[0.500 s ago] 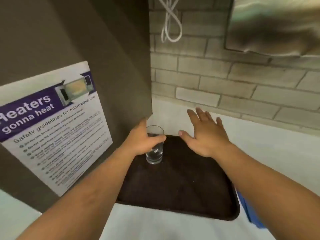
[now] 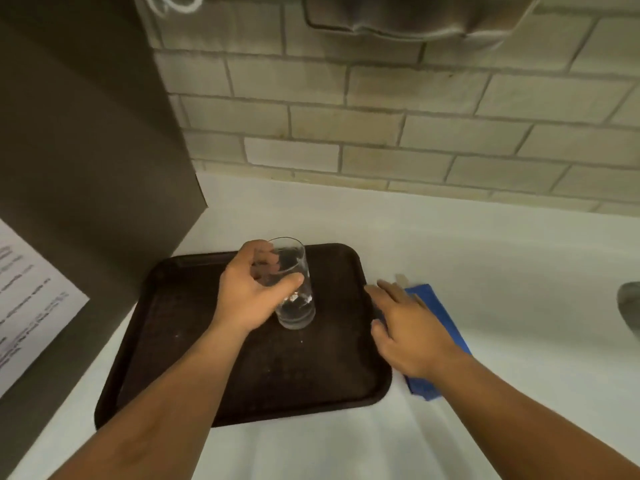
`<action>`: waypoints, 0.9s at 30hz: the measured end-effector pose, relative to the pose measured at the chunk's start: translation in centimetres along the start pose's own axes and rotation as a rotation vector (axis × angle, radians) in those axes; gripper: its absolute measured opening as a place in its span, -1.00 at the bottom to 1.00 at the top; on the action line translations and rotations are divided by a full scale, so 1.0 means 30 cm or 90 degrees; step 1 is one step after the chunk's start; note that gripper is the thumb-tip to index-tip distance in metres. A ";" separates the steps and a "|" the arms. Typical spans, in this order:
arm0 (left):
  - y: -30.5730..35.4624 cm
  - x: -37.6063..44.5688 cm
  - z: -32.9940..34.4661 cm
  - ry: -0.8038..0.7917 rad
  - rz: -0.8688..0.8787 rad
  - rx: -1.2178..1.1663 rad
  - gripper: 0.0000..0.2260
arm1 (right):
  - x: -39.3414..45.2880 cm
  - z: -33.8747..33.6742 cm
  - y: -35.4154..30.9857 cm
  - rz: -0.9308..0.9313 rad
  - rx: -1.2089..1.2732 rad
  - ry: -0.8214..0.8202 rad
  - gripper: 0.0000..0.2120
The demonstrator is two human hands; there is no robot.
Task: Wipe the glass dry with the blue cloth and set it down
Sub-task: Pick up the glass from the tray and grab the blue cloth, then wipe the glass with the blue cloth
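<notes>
A clear drinking glass (image 2: pixel 296 303) stands upright over the dark brown tray (image 2: pixel 194 358). My left hand (image 2: pixel 251 296) is wrapped around its upper part, fingers and thumb closed on it. The blue cloth (image 2: pixel 438 306) lies folded on the white counter just right of the tray. My right hand (image 2: pixel 410 327) rests flat over the cloth with its fingers spread, covering much of it; I cannot tell whether it grips the cloth.
A dark cabinet side (image 2: pixel 86 150) with a paper notice (image 2: pixel 31 306) stands at the left. A tiled wall (image 2: pixel 415 126) runs behind the white counter (image 2: pixel 485 244). A metal dispenser (image 2: pixel 398 15) hangs above, and a grey rounded object (image 2: pixel 630 303) shows at the right edge.
My right hand has moved from above the tray to the blue cloth at the right. The camera view has shifted right and down. My left hand still holds the glass.
</notes>
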State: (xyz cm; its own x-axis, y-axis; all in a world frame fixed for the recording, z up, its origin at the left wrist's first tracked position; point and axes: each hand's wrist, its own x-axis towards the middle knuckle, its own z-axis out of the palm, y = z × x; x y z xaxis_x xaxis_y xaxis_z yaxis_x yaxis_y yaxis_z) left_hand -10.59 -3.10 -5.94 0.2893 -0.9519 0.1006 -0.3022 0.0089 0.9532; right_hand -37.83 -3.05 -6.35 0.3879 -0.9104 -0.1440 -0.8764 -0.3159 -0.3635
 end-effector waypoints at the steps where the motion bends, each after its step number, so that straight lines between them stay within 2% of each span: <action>1: 0.010 0.001 0.028 0.002 -0.010 -0.064 -0.54 | -0.004 -0.003 0.047 0.001 0.000 -0.003 -0.37; 6: 0.054 0.002 0.100 -0.027 -0.150 -0.352 -0.66 | -0.019 0.064 0.270 -0.002 -0.107 -0.130 -0.21; 10: 0.083 -0.025 0.124 -0.080 -0.255 -0.474 -0.84 | 0.039 0.104 0.346 -0.073 -0.116 -0.055 -0.22; 11: 0.094 -0.038 0.133 -0.089 -0.278 -0.488 -0.85 | 0.061 0.107 0.350 -0.077 -0.101 -0.029 -0.27; 13: 0.114 -0.062 0.148 -0.076 -0.319 -0.508 -0.73 | 0.114 0.113 0.344 -0.054 -0.023 0.032 -0.44; 16: 0.154 -0.091 0.150 -0.021 -0.374 -0.538 -0.67 | 0.163 0.081 0.306 0.075 0.209 0.115 -0.67; 18: 0.171 -0.105 0.134 -0.002 -0.393 -0.535 -0.61 | 0.165 0.031 0.287 0.150 0.500 0.189 -0.80; 19: 0.179 -0.111 0.124 0.002 -0.399 -0.525 -0.59 | 0.161 0.000 0.268 0.157 0.689 0.199 -0.81; 21: 0.189 -0.121 0.106 -0.004 -0.401 -0.501 -0.66 | 0.131 -0.057 0.184 0.109 1.074 0.100 -0.79; 22: 0.193 -0.122 0.100 -0.008 -0.407 -0.492 -0.69 | 0.116 -0.070 0.121 0.068 1.170 0.041 -0.73; 23: 0.200 -0.124 0.092 -0.013 -0.417 -0.486 -0.67 | 0.099 -0.071 0.049 0.037 1.173 -0.001 -0.67; 24: 0.208 -0.126 0.085 -0.023 -0.424 -0.486 -0.65 | 0.080 -0.063 -0.029 0.023 1.108 -0.021 -0.67; 26: 0.219 -0.127 0.066 -0.052 -0.437 -0.507 -0.60 | 0.037 -0.027 -0.164 -0.053 0.836 -0.041 -0.67; 27: 0.220 -0.127 0.049 -0.067 -0.438 -0.524 -0.53 | 0.024 -0.013 -0.223 -0.125 0.666 -0.089 -0.55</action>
State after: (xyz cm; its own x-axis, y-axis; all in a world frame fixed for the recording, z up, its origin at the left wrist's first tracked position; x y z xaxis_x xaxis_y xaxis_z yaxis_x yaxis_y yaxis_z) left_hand -15.02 0.15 -0.45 0.0723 -0.8529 -0.5171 0.6111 -0.3719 0.6988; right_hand -31.82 -1.70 -3.65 0.5824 -0.8092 -0.0770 -0.1414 -0.0076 -0.9899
